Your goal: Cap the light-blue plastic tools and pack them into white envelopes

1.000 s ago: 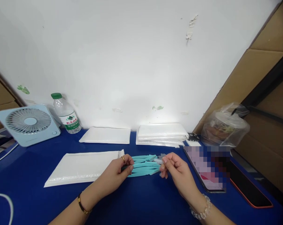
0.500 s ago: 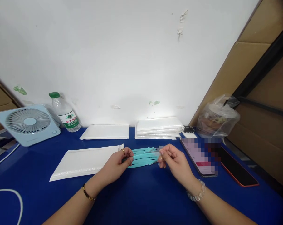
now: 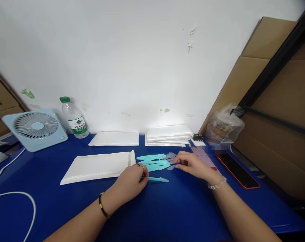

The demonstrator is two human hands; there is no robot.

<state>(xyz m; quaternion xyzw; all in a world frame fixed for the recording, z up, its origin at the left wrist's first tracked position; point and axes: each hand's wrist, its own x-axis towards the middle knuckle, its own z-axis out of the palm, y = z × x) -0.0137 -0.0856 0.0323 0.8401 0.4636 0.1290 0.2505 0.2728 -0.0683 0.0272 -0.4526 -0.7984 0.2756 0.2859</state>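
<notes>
My left hand is closed, thumb and fingers pinching one turquoise eyebrow razor by its handle end. The razor points right, its clear cap toward the right. Just behind it, several more turquoise eyebrow razors lie side by side on the blue table, their translucent caps also toward the right. My right hand is beside those caps, fingers bent, with a gap between thumb and forefinger; nothing shows between them. A white padded envelope lies flat at the left, its flap end near my left hand.
Behind are another white envelope and a stack of white envelopes. A blue fan and a water bottle stand at left. On the right are two phones, one with a red-orange edge, and a bagged drink cup.
My left hand has moved down toward me with a single razor, apart from the bunch. The other razors now lie on the table. My right hand has let go of the cap ends.
</notes>
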